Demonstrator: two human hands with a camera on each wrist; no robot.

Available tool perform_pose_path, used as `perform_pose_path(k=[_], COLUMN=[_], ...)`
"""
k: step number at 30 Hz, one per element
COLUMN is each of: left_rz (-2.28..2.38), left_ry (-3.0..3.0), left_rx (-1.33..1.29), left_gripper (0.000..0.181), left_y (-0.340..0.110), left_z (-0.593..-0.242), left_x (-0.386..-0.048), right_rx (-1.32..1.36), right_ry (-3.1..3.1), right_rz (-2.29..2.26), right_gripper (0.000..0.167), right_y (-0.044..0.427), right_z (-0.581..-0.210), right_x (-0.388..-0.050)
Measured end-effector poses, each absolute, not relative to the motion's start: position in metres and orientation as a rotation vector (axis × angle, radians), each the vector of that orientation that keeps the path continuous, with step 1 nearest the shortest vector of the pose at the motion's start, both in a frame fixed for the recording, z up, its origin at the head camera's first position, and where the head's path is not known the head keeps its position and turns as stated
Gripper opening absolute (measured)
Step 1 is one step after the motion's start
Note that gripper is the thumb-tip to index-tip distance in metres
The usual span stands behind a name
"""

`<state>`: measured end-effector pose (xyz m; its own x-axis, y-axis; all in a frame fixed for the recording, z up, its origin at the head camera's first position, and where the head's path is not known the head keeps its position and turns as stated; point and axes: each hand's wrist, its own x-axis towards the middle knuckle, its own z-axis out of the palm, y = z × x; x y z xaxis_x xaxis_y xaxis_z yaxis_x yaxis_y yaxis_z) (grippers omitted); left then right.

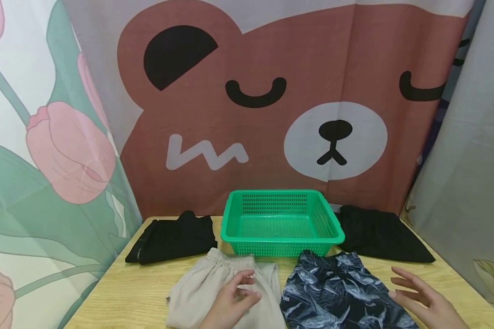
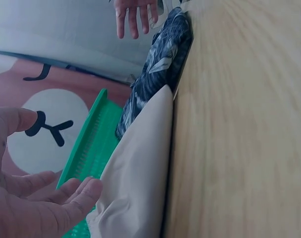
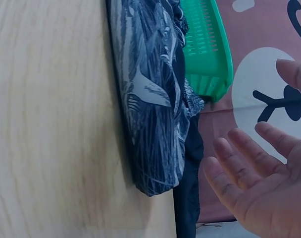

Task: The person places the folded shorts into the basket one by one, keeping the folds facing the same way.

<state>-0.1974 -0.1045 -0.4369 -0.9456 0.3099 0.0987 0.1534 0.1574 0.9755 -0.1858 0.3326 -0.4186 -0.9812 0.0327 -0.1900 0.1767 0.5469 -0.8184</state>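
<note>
My left hand (image 1: 232,299) and right hand (image 1: 429,299), empty with fingers loosely parted, should grip beige garment (image 1: 195,288) or patterned garment (image 1: 337,292) evenly at opposite edges.

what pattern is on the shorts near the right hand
The shorts are dark navy-black with pale grey-blue, leaf-like streaks; the head view shows it best.

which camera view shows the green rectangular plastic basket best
The head view: the green rectangular plastic basket shows its whole rim and inside. The left wrist view has it partly behind the beige cloth garment; the right wrist view crops it to one end.
</note>
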Motion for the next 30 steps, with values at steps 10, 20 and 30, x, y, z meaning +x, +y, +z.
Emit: perform_pose_path(k=[10, 20, 30], left_rz=[1.937, 1.969, 1.980], left_ry=[2.238, 2.173, 2.127], left_rx=[0.443, 0.338, 0.288], left_gripper=[0.046, 0.042, 0.042], left_y=[-0.089, -0.077, -0.058], left_z=[-0.437, -0.441, -0.443], left_x=[-0.190, -0.189, -0.185], right_rx=[0.166, 0.200, 0.267], right_ry=[2.607, 2.671, 2.634], right_rz=[-1.387, -1.261, -1.243], right_gripper=[0.086, 0.088, 0.099], right_y=[0.332, 0.336, 0.344], right_z=[-0.426, -0.435, -0.450], right_x=[-0.189, -0.193, -0.198])
